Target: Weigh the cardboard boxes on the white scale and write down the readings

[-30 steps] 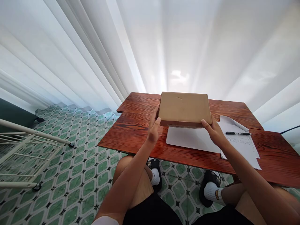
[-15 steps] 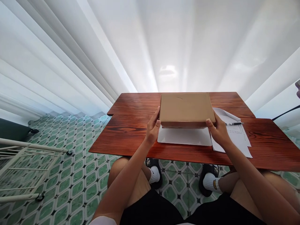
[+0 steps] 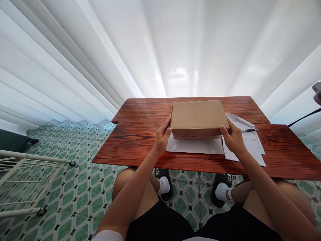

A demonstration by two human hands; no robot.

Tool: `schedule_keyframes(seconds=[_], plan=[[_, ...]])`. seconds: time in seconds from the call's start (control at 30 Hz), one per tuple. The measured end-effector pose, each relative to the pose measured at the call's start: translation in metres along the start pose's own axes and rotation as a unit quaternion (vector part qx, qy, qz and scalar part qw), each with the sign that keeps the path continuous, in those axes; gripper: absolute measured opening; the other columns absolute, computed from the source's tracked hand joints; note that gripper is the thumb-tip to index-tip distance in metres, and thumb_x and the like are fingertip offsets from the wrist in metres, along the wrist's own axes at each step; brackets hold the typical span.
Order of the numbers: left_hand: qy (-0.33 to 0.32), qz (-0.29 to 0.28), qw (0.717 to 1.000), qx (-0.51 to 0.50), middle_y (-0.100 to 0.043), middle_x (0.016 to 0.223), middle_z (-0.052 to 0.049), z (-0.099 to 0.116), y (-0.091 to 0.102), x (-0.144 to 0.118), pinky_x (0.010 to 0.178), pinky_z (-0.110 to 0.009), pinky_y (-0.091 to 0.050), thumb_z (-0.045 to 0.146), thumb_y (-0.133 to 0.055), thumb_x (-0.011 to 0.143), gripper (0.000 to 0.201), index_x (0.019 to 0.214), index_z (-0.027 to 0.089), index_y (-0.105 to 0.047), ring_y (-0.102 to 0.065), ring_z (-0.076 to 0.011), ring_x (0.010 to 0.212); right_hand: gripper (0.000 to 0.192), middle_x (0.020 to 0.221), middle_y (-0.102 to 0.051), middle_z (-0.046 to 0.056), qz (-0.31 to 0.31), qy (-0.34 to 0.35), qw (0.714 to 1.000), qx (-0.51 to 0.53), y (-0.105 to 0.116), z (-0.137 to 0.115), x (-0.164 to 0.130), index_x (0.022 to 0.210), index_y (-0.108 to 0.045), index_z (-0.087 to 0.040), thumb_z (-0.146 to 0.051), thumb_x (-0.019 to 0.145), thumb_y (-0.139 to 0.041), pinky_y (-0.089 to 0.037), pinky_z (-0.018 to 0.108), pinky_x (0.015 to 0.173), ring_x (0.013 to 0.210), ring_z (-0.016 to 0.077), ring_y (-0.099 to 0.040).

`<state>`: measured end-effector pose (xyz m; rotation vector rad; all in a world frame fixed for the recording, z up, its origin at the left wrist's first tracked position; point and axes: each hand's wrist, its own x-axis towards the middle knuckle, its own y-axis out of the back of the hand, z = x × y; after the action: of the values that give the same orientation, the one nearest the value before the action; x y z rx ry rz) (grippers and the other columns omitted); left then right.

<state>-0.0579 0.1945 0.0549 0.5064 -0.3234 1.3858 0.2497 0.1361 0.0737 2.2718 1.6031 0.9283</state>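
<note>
A closed brown cardboard box (image 3: 198,115) is held between both hands over the table. My left hand (image 3: 163,134) grips its left side, thumb at the near corner and fingers along the side. On the right side, my right hand (image 3: 232,135) is closed on it the same way, thumb against the near right corner. Beneath the box, a flat white sheet or board (image 3: 195,146) shows its near part; the rest is hidden. Written-on papers (image 3: 253,144) lie beside my right hand, with a pen (image 3: 249,130) on top.
The reddish-brown wooden table (image 3: 130,144) has a stepped outline. White curtains (image 3: 150,50) hang right behind it. To the left, a white wheeled metal rack (image 3: 32,180) stands on the green tiled floor (image 3: 82,187). My legs are under the table's near edge.
The box has tipped slightly, so more of its near side shows, and both hands have moved with it. The whole view has shifted a little.
</note>
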Motion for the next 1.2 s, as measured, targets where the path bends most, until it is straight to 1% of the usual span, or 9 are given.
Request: schedule_keyframes(seconds=[0.1, 0.3, 0.47, 0.63, 0.9, 0.97, 1.07, 1.13, 1.2], plan=[[0.005, 0.0, 1.0, 0.001, -0.051, 0.156, -0.013, -0.0003, 0.0002, -0.0002, 0.121, -0.042, -0.042, 0.06, -0.053, 0.101, 0.062, 0.149, 0.022, -0.059, -0.049, -0.0291, 0.146, 0.085, 0.11, -0.079, 0.013, -0.004, -0.004, 1.0, -0.005, -0.0019, 0.0018, -0.0015, 0.155, -0.054, -0.015, -0.076, 0.095, -0.049, -0.061, 0.042, 0.078, 0.086, 0.0308, -0.073], [0.025, -0.009, 1.0, -0.005, -0.046, 0.159, -0.012, -0.002, 0.0004, -0.0022, 0.123, -0.044, -0.039, 0.06, -0.053, 0.101, 0.062, 0.151, 0.023, -0.057, -0.042, -0.0305, 0.151, 0.085, 0.125, -0.076, 0.015, -0.014, -0.014, 1.0, -0.005, -0.0017, 0.0043, -0.0047, 0.155, -0.054, -0.016, -0.076, 0.094, -0.051, -0.06, 0.043, 0.079, 0.089, 0.0324, -0.074], [0.016, -0.01, 1.0, -0.007, -0.047, 0.159, -0.012, -0.0045, -0.0006, -0.003, 0.122, -0.042, -0.04, 0.056, -0.053, 0.102, 0.061, 0.153, 0.022, -0.054, -0.043, -0.0293, 0.15, 0.085, 0.119, -0.078, 0.015, -0.013, -0.017, 1.0, -0.013, -0.0012, 0.0037, -0.0052, 0.152, -0.057, -0.016, -0.078, 0.094, -0.05, -0.059, 0.043, 0.078, 0.086, 0.0322, -0.074], [0.019, -0.006, 1.0, -0.005, -0.049, 0.157, -0.011, -0.0052, -0.0012, -0.003, 0.122, -0.042, -0.04, 0.055, -0.053, 0.103, 0.059, 0.153, 0.023, -0.055, -0.045, -0.0286, 0.149, 0.083, 0.11, -0.08, 0.013, -0.011, -0.013, 0.999, -0.031, -0.0013, 0.0028, -0.0037, 0.147, -0.063, -0.018, -0.08, 0.093, -0.049, -0.058, 0.042, 0.075, 0.079, 0.0304, -0.072], [0.03, -0.003, 0.999, -0.025, -0.051, 0.156, -0.012, -0.0035, -0.0029, -0.0041, 0.122, -0.044, -0.041, 0.058, -0.055, 0.1, 0.061, 0.15, 0.023, -0.058, -0.046, -0.0309, 0.148, 0.08, 0.111, -0.079, 0.013, -0.004, -0.006, 0.999, -0.035, -0.0012, 0.0021, -0.0044, 0.15, -0.059, -0.019, -0.076, 0.095, -0.048, -0.059, 0.042, 0.075, 0.08, 0.0301, -0.072], [0.041, 0.002, 0.998, -0.047, -0.052, 0.156, -0.012, -0.0032, -0.0038, -0.0036, 0.119, -0.044, -0.044, 0.059, -0.055, 0.1, 0.06, 0.148, 0.023, -0.059, -0.048, -0.0307, 0.146, 0.08, 0.115, -0.078, 0.014, -0.003, -0.007, 0.999, -0.031, -0.0007, 0.0016, -0.004, 0.15, -0.059, -0.02, -0.076, 0.095, -0.049, -0.06, 0.044, 0.078, 0.084, 0.0311, -0.073], [0.074, 0.009, 0.993, -0.09, -0.058, 0.15, -0.013, -0.0026, -0.0034, -0.0011, 0.106, -0.042, -0.054, 0.061, -0.052, 0.101, 0.057, 0.143, 0.024, -0.061, -0.054, -0.0298, 0.14, 0.083, 0.123, -0.075, 0.016, -0.005, -0.013, 1.0, -0.015, 0.0008, 0.0027, -0.0018, 0.151, -0.057, -0.02, -0.079, 0.092, -0.051, -0.06, 0.045, 0.081, 0.1, 0.0347, -0.072], [0.089, 0.023, 0.991, -0.098, -0.063, 0.141, -0.014, -0.0022, -0.0008, 0.0014, 0.097, -0.039, -0.057, 0.062, -0.051, 0.1, 0.055, 0.137, 0.024, -0.064, -0.06, -0.0285, 0.132, 0.087, 0.127, -0.072, 0.018, -0.004, -0.012, 1.0, -0.014, 0.002, 0.0051, 0.0004, 0.152, -0.055, -0.019, -0.082, 0.092, -0.047, -0.059, 0.047, 0.085, 0.11, 0.0373, -0.069], [0.085, 0.058, 0.991, -0.082, -0.067, 0.131, -0.013, -0.0014, 0.0043, 0.0041, 0.09, -0.036, -0.058, 0.061, -0.052, 0.099, 0.051, 0.131, 0.024, -0.066, -0.064, -0.026, 0.122, 0.087, 0.132, -0.068, 0.02, 0.006, -0.003, 1.0, -0.03, 0.0033, 0.0077, 0.0025, 0.154, -0.051, -0.018, -0.081, 0.096, -0.038, -0.056, 0.053, 0.094, 0.119, 0.0386, -0.065]])
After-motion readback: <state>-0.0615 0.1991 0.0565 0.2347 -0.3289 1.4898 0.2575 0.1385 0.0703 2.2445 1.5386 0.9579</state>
